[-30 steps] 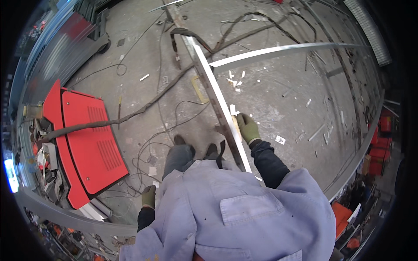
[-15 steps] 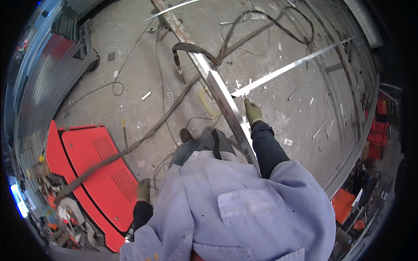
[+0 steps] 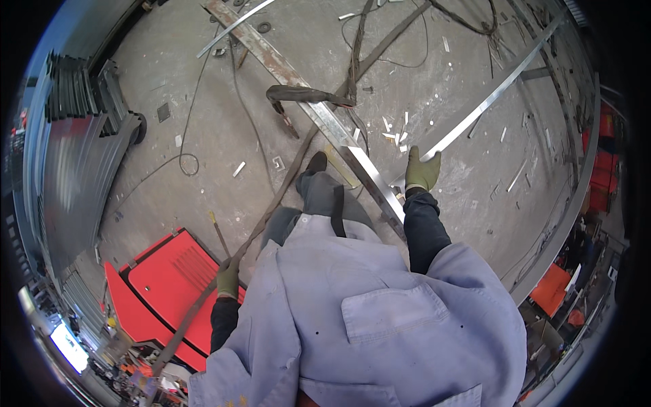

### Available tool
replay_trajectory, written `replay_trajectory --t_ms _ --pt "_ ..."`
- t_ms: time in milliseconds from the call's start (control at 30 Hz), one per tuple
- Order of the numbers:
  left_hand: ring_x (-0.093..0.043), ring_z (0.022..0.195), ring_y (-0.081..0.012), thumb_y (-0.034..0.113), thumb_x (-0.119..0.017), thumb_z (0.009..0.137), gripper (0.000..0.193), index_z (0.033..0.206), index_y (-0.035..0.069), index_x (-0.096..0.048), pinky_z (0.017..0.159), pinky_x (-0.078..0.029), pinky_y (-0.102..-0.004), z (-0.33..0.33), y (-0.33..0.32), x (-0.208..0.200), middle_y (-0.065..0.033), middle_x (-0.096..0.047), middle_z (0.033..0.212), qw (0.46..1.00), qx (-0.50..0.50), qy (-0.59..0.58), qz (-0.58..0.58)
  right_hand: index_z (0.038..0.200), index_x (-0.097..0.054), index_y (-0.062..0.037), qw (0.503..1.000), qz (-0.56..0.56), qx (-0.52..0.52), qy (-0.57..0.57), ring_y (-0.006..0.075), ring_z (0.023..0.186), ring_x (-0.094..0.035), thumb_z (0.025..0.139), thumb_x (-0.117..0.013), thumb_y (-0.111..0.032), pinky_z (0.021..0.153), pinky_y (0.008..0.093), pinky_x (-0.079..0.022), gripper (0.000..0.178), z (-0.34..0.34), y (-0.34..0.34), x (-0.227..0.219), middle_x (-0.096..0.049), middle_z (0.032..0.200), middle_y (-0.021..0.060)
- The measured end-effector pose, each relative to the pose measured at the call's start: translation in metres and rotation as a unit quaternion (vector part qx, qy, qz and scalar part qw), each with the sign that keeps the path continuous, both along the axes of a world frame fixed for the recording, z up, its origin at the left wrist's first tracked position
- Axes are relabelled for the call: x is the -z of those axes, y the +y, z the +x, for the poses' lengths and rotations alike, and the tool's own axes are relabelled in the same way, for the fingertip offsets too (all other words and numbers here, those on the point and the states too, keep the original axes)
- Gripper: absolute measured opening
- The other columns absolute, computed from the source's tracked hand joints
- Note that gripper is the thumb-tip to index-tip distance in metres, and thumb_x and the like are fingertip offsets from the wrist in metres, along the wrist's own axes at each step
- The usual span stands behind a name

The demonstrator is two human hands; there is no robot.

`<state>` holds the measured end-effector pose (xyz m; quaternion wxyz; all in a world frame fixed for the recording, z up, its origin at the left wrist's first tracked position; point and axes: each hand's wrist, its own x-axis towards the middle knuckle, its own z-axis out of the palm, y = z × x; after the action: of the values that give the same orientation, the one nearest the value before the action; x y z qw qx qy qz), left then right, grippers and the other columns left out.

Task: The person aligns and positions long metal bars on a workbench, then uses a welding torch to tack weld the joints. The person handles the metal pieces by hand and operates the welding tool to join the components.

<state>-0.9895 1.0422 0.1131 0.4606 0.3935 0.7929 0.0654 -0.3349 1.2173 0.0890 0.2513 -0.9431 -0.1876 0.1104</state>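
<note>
My gloved right hand [image 3: 422, 169] is closed round the near end of a long, bright metal bar [image 3: 475, 117], which slants away to the far right. Just left of that hand, a steel beam [image 3: 271, 64] runs diagonally from the far left towards my body, with a shinier metal length [image 3: 371, 173] at its near end. My gloved left hand [image 3: 228, 279] hangs low beside a red vented panel [image 3: 173, 271], close to a dark sleeved cable [image 3: 254, 237]. Its fingers are too unclear to read. A torch-like handle [image 3: 288, 125] on a thick dark cable hangs over the beam.
Small white offcuts [image 3: 397, 136] lie scattered on the grey floor. Thin cables [image 3: 190, 163] loop across the left side. Stacked metal sheets [image 3: 74, 169] stand at the far left. A long metal rail [image 3: 590, 163] borders the right, with red boxes [image 3: 605, 156] beyond.
My right hand has moved right, and the bright bar's near end has shifted right with it. The view has shifted; one foot now shows farther forward, beside the beam.
</note>
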Motion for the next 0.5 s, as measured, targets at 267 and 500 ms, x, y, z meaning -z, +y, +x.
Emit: replay_trajectory --t_ms 267,500 --pt "-0.074 0.117 -0.0280 0.040 -0.070 0.110 0.051 0.133 -0.006 -0.074 0.101 -0.056 -0.0387 0.066 0.144 -0.019 -0.0213 -0.079 0.126 0.999 -0.018 -0.023 0.016 0.146 -0.072 -0.0091 0.848 -0.276 -0.433 0.129 0.0412 0.131 -0.072 0.091 -0.079 -0.041 0.112 0.0483 -0.056 0.065 -0.024 0.155 0.018 -0.076 0.140 0.0228" --pt "-0.073 0.111 -0.0215 0.034 -0.070 0.110 0.045 0.132 -0.005 -0.074 0.094 -0.057 -0.0363 0.046 0.188 -0.018 -0.0168 -0.080 0.123 0.996 0.018 -0.007 -0.082 0.131 -0.080 -0.0146 0.702 -0.422 -0.565 0.102 0.0391 0.126 -0.074 0.083 -0.087 -0.042 0.105 0.0502 -0.060 0.056 -0.041 0.197 0.113 -0.079 0.132 0.0185"
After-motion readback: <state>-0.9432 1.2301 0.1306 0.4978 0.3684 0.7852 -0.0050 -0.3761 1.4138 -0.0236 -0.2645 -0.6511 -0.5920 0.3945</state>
